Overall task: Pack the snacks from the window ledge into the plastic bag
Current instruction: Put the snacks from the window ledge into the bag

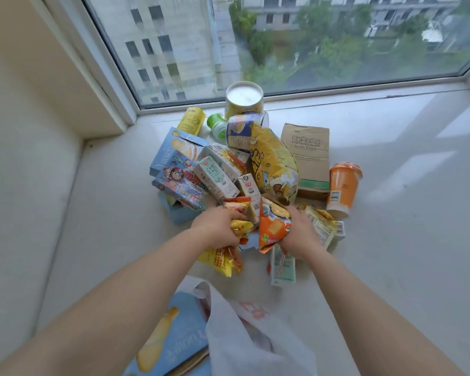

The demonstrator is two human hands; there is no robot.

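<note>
L hand (217,226) grips yellow snack packets (238,226); R hand (300,229) grips orange packet (273,229) (bag (244,340) nearer, below).

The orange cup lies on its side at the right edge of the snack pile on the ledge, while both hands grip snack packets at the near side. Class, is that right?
Not quite. The head view shows the orange cup standing upside down, not lying on its side. The rest holds: it is at the pile's right edge, and the left hand and right hand each grip snack packets.
</note>
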